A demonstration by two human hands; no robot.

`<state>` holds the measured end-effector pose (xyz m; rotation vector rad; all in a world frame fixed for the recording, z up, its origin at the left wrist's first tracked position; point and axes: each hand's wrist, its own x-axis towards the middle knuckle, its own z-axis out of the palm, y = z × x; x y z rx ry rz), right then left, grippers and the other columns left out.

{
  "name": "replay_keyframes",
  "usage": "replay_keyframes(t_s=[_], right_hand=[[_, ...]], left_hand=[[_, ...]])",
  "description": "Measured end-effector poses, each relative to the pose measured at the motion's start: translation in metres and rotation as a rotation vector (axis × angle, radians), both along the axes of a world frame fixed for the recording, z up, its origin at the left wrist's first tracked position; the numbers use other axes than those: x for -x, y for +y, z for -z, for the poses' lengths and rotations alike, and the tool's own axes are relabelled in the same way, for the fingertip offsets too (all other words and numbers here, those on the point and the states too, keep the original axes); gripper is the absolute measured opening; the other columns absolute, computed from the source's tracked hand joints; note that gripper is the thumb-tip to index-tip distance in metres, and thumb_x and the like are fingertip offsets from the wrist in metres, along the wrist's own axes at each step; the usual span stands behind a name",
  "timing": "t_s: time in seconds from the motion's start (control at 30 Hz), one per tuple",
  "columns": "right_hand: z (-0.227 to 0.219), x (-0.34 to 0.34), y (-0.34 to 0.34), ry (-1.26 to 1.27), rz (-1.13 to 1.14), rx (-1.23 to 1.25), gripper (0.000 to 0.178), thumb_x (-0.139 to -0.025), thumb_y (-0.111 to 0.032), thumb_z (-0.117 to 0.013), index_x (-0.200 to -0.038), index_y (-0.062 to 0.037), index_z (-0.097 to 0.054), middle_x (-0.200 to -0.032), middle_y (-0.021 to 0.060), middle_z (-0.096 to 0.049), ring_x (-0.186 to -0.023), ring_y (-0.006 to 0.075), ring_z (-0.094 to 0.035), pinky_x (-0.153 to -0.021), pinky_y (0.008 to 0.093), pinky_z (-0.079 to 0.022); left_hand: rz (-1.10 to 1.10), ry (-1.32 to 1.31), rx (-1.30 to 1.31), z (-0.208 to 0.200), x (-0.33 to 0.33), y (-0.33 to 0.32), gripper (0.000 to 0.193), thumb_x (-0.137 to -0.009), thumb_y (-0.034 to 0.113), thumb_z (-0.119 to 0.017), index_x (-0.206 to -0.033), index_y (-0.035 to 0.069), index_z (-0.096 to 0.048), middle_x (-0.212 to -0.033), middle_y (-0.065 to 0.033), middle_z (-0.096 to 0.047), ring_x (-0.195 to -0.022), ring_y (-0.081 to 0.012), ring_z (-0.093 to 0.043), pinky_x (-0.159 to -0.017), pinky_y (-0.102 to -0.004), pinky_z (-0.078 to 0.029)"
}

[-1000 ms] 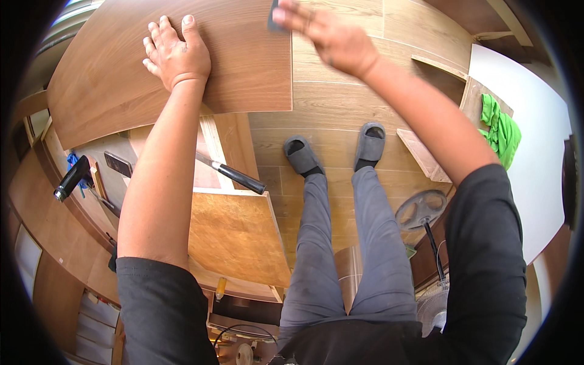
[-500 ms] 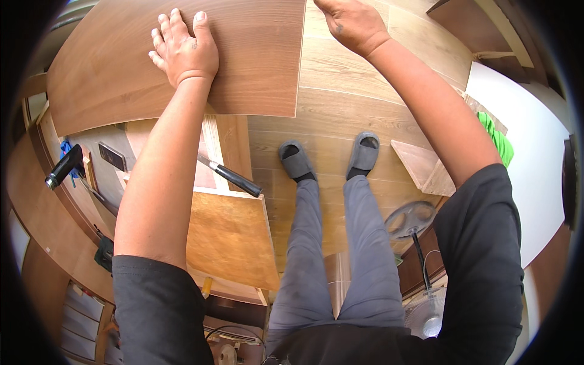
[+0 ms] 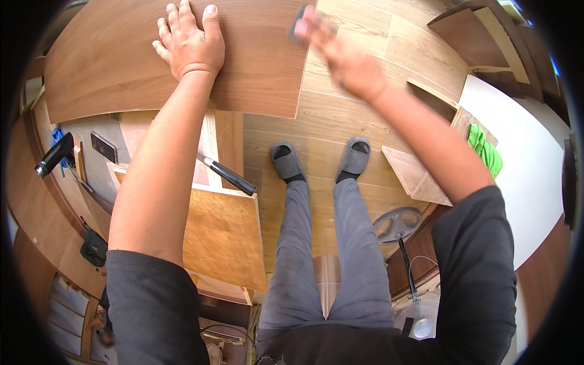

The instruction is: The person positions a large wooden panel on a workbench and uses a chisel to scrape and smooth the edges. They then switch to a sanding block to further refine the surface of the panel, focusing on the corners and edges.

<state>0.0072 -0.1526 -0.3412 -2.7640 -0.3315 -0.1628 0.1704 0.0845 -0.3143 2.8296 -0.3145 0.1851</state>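
My left hand [image 3: 193, 45] lies flat on a large brown wood-grain panel [image 3: 261, 67], fingers spread, thumb apart. My right hand [image 3: 350, 64] is at the panel's right edge, blurred by motion. Its fingers grip a small dark grey block [image 3: 298, 21] that looks like a sanding block, against or close beside that edge; I cannot tell whether it touches. Below the panel, a knife-like tool with a black handle [image 3: 231, 178] rests on the light wooden bench frame [image 3: 210, 143], its front end partly behind my left forearm.
On the left stand a phone [image 3: 104, 146] and a black cylindrical tool [image 3: 55, 155]. An orange-brown board [image 3: 222, 234] is in front of the bench. On the right are a green cloth [image 3: 485, 149], a white sheet [image 3: 517, 164], a wooden triangular piece [image 3: 415, 176] and a standing fan [image 3: 420, 313].
My right hand has moved down along the panel's right edge, bringing the dark block into view. My left hand stays pressed flat on the panel. The whole view has shifted slightly.
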Motion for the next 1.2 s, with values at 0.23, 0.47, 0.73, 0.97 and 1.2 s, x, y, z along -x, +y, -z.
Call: replay_keyframes(t_s=[0.23, 0.47, 0.73, 0.97, 1.2], right_hand=[[-0.001, 0.011, 0.002, -0.121, -0.1, -0.073, 0.081, -0.083, 0.004, -0.054, -0.154, -0.0312, -0.039, -0.152, -0.0019, -0.049, -0.087, 0.0089, -0.068, -0.052, 0.0207, -0.052], [0.004, 0.056, 0.038, -0.056, -0.004, -0.247, 0.075, -0.086, 0.002, -0.052, -0.152, -0.0309, -0.041, -0.155, -0.0057, -0.046, -0.088, 0.0162, -0.066, -0.065, 0.0283, -0.058], [0.023, 0.006, 0.013, -0.252, 0.029, -0.26, 0.08, -0.078, 0.002, -0.058, -0.148, -0.0336, -0.047, -0.155, -0.007, -0.046, -0.107, 0.0269, -0.066, -0.09, 0.0354, -0.057], [0.008, 0.105, 0.073, -0.063, -0.049, -0.384, 0.084, -0.073, -0.001, -0.059, -0.15, -0.0317, -0.045, -0.159, -0.0068, -0.039, -0.142, 0.0433, -0.038, -0.11, 0.0589, -0.041], [-0.052, 0.163, 0.098, 0.24, 0.403, -1.019, 0.055, -0.095, -0.002, -0.051, -0.15, -0.0065, -0.044, -0.158, 0.0155, -0.038, -0.149, 0.0379, -0.028, -0.119, 0.0483, -0.029]], left_hand=[[-0.004, -0.01, -0.025, 0.003, -0.003, 0.002, 0.071, -0.098, 0.063, -0.035, -0.153, 0.019, -0.039, -0.163, -0.006, -0.03, -0.153, -0.028, -0.019, -0.121, -0.0563, -0.009], [0.001, 0.001, -0.019, 0.002, -0.001, -0.001, 0.071, -0.098, 0.063, -0.036, -0.153, 0.019, -0.039, -0.163, -0.0062, -0.03, -0.153, -0.0285, -0.019, -0.121, -0.0561, -0.009], [0.014, -0.001, -0.033, 0.003, -0.005, 0.004, 0.072, -0.098, 0.062, -0.036, -0.153, 0.016, -0.039, -0.164, -0.0077, -0.029, -0.152, -0.0314, -0.019, -0.122, -0.0554, -0.008], [-0.002, 0.055, -0.028, -0.006, -0.002, 0.0, 0.074, -0.098, 0.06, -0.035, -0.154, 0.012, -0.038, -0.165, -0.0096, -0.026, -0.153, -0.0315, -0.015, -0.123, -0.0541, -0.003], [-0.024, 0.11, -0.039, -0.011, 0.003, -0.007, 0.076, -0.099, 0.062, -0.032, -0.156, 0.012, -0.032, -0.166, -0.0097, -0.022, -0.154, -0.0308, -0.012, -0.123, -0.0537, -0.002]])
